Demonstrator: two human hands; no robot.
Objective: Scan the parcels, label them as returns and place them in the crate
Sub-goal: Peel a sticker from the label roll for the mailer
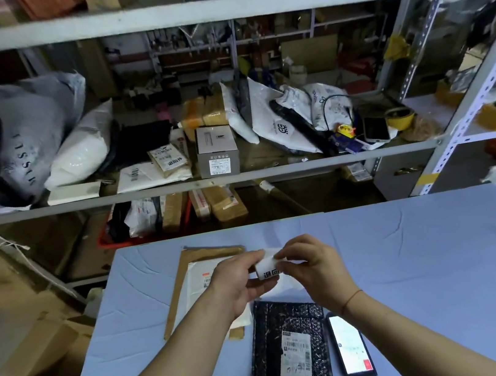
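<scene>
While both hands (pixel 285 274) pinch white paper label (pixel 268 269), black bubble-wrap parcel (pixel 289 354) lies flat.

white return label (pixel 268 269), black parcel (pixel 289 354) flat

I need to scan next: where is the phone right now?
In the head view the phone lies screen-up on the blue table, lower right of centre, just right of the black parcel, under the right forearm.
</scene>
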